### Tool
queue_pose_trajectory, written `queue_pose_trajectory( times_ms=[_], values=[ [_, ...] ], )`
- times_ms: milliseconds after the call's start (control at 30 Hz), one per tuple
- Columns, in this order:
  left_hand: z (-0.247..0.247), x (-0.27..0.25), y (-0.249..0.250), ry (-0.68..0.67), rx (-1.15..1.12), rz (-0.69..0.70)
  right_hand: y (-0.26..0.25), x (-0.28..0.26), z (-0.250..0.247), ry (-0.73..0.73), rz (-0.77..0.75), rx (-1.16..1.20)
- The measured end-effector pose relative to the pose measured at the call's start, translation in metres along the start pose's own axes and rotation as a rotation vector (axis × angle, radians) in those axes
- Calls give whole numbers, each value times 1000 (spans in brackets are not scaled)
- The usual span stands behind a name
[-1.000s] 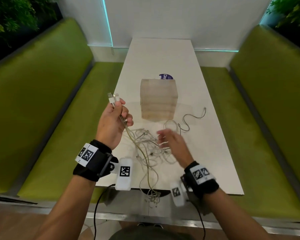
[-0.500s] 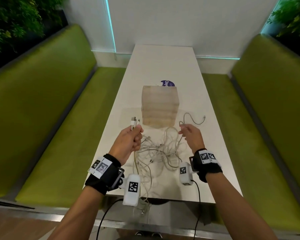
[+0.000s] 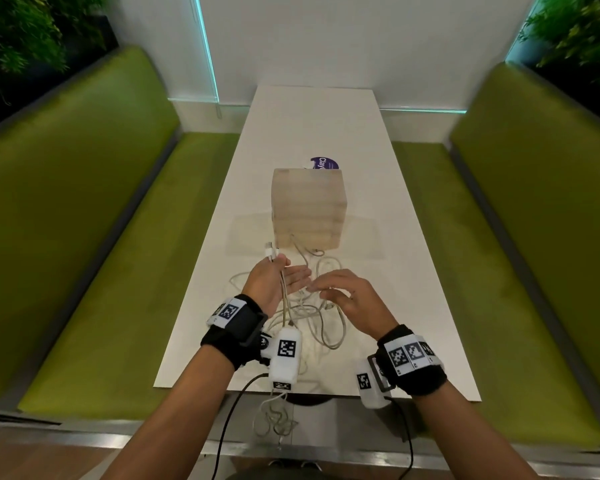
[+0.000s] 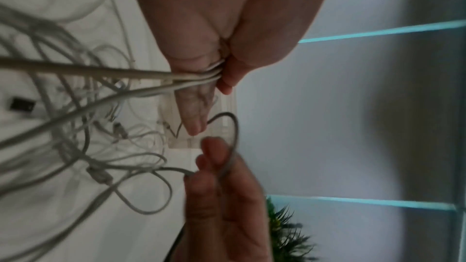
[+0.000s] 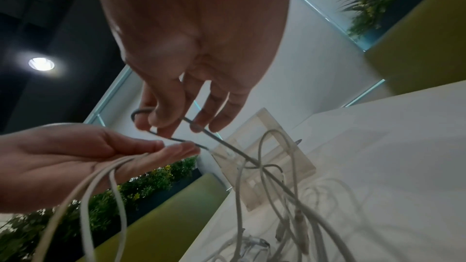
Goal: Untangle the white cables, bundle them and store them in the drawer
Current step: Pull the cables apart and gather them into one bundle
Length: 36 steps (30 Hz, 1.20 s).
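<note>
A tangle of white cables point(image 3: 314, 315) lies on the white table point(image 3: 413, 306), in front of the small wooden drawer box point(image 3: 309, 206). My left hand point(image 3: 281, 277) pinches several cables point(image 4: 176, 76) between thumb and palm, its fingers held straight; their plugs point(image 3: 270, 253) stick up above the thumb. My right hand point(image 3: 333, 289) hovers just right of it, fingers curled, and pinches a thin cable loop point(image 5: 141, 115) close to the left fingertips point(image 5: 181, 149). That cable runs down into the tangle point(image 5: 277, 186).
Some cable ends point(image 3: 274, 422) hang over the table's near edge. A purple sticker point(image 3: 323, 163) lies behind the box. Green benches point(image 3: 94, 237) flank the table on both sides. The far half of the table point(image 3: 312, 116) stretches to the wall.
My right hand has come back from beside the box to the left hand, with a cable loop in its fingers. The left hand's fingers have straightened while the thumb keeps the cables.
</note>
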State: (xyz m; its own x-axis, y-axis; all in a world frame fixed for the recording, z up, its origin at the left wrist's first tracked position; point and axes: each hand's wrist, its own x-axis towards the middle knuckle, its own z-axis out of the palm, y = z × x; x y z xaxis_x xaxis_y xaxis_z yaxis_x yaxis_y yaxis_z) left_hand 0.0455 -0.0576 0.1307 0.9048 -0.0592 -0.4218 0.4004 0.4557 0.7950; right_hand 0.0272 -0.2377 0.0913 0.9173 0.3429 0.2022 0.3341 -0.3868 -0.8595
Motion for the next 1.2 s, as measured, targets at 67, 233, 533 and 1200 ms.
queue_pose_trajectory(
  times_ms=[67,233,533,1200],
  values=[
    [-3,1,2,9,-117,-16,4,1,1,-64,7,-43],
    [-15,4,16,1,-325,50,29,3,-4,-205,122,-168],
    [-38,4,54,98,-419,261,67,-6,-18,-127,362,-273],
    [-11,-5,29,95,-189,254,-79,48,17,-108,-269,-80]
  ],
)
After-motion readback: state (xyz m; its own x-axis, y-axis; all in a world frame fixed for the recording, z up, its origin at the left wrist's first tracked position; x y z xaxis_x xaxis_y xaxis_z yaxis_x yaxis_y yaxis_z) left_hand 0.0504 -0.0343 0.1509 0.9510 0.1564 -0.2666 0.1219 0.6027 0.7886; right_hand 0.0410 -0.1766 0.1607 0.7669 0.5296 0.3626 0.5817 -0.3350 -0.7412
